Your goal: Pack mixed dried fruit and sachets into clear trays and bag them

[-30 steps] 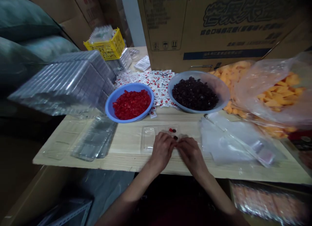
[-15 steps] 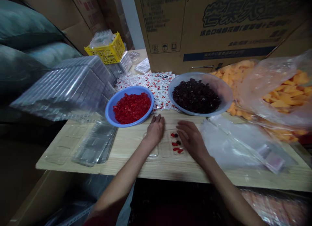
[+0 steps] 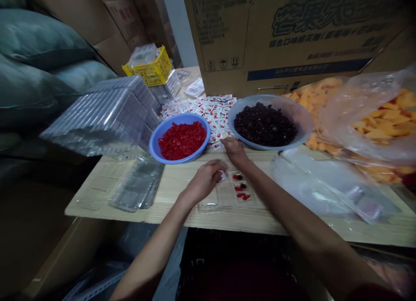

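My left hand (image 3: 205, 179) is closed in a pinch on a small white packet (image 3: 222, 175), just over the clear plastic tray (image 3: 224, 197). Red and dark candies (image 3: 242, 187) lie in the compartments on the tray's right side. My right hand (image 3: 235, 151) reaches past the tray to the near edge of a heap of white-and-red packets (image 3: 217, 112); its fingers are pinched on a packet there. The blue bowl of red candies (image 3: 183, 140) is to the left, and the pale bowl of dark candies (image 3: 264, 124) to the right.
Stacked clear trays (image 3: 107, 110) stand at the left, with flat tray pieces (image 3: 138, 186) before them. A yellow basket (image 3: 152, 71) is behind. Clear bags (image 3: 302, 184) and orange pieces (image 3: 380, 123) in plastic lie at the right. A large carton (image 3: 224, 41) blocks the back.
Both hands have left the tray's candy compartments. My left hand went to the packets and came back over the tray with one; my right hand has moved forward and left to the heap.
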Motion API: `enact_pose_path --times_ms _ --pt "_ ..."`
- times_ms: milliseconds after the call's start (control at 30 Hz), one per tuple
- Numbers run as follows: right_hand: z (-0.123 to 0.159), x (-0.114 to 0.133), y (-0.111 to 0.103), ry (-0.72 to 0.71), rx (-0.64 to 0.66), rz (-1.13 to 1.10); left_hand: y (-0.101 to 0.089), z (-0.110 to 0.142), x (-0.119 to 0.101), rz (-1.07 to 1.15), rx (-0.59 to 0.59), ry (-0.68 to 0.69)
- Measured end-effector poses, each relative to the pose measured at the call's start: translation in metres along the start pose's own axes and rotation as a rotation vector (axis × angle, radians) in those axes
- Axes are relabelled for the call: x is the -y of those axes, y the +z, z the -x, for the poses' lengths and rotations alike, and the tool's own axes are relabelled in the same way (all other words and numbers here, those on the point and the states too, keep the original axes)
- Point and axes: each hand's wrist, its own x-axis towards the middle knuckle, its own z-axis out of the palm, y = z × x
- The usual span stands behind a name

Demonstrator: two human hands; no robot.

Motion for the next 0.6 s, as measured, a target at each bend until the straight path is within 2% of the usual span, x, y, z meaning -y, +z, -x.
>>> enact_pose_path --times_ms 67,133,200,267,367,400,500,567,600 --pt "0.018 0.01 -0.009 -0.01 -0.058 -0.042 0.003 0.002 -0.003 -0.006 0.034 -0.002" --pt "0.04 0.02 -0.021 0.037 -0.187 -0.189 0.01 0.0 -0.002 -0.001 0.032 -0.037" --pt "0.065 0.027 -0.034 0.154 -0.313 -0.413 0.016 -0.002 0.001 0.011 0.023 -0.056" --pt "0.089 0.032 -0.044 0.282 -0.356 -0.621 0.02 -0.002 0.003 0.013 -0.02 -0.041" --pt "0.113 0.039 -0.051 0.373 -0.279 -0.83 0.018 0.0 -0.001 0.098 -0.159 -0.034" --pt "0.118 0.042 -0.051 0.383 -0.233 -0.871 0.015 0.002 -0.004 0.176 -0.17 -0.052" --pt "0.125 0.055 -0.05 0.398 -0.078 -0.922 0.005 0.008 -0.014 0.443 -0.043 -0.107" --pt "0.13 0.063 -0.051 0.39 -0.024 -0.913 0.002 0.016 -0.017 0.529 0.026 -0.136" --pt "0.134 0.067 -0.052 0.375 -0.017 -0.881 0.002 0.021 -0.017 0.532 0.02 -0.158"
